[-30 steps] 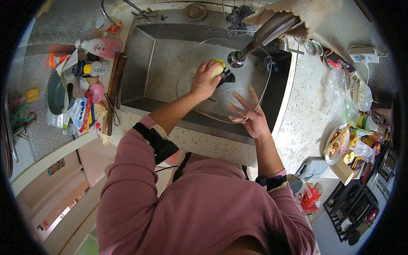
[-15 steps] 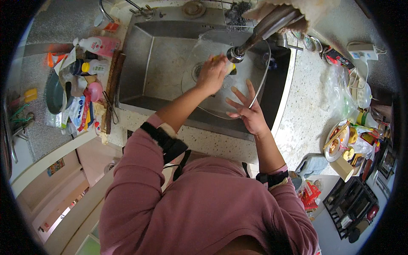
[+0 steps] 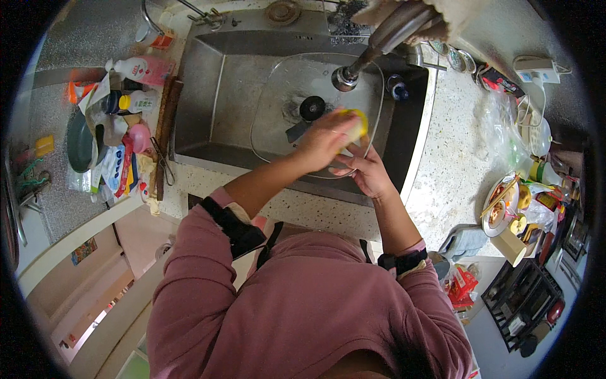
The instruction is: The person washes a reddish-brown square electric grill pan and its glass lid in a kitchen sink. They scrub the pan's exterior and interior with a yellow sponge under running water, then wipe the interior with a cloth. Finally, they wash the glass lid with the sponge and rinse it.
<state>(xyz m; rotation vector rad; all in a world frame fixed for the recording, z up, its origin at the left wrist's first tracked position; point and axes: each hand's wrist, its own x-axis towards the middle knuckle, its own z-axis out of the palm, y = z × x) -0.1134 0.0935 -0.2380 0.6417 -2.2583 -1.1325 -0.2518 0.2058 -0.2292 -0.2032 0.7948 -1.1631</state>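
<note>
Over the sink point(image 3: 202, 114), a large clear, rounded-rectangular piece with a thin rim point(image 3: 254, 126) is tilted in my hands. It looks like a glass lid or shallow dish, and I cannot tell which. A black disc point(image 3: 312, 108) shows near its middle. My left hand point(image 3: 320, 144) is closed on a yellow sponge point(image 3: 358, 124) against the piece's near right part, its fingers slightly blurred. On the near right rim my right hand point(image 3: 371, 173) grips the clear piece, its fingertips partly hidden behind the left hand and sponge.
The faucet head point(image 3: 344, 78) hangs over the clear piece. A dark round object point(image 3: 397, 87) sits at the sink's right side. Bottles point(image 3: 142, 68) and packets crowd the left counter. On the right are plastic bags point(image 3: 505, 132) and a plate point(image 3: 500, 211) with chopsticks.
My left hand and the sponge have come nearer and to the right, toward my right hand. The clear piece has shifted left, uncovering the black disc. My right hand's spread fingers have drawn together.
</note>
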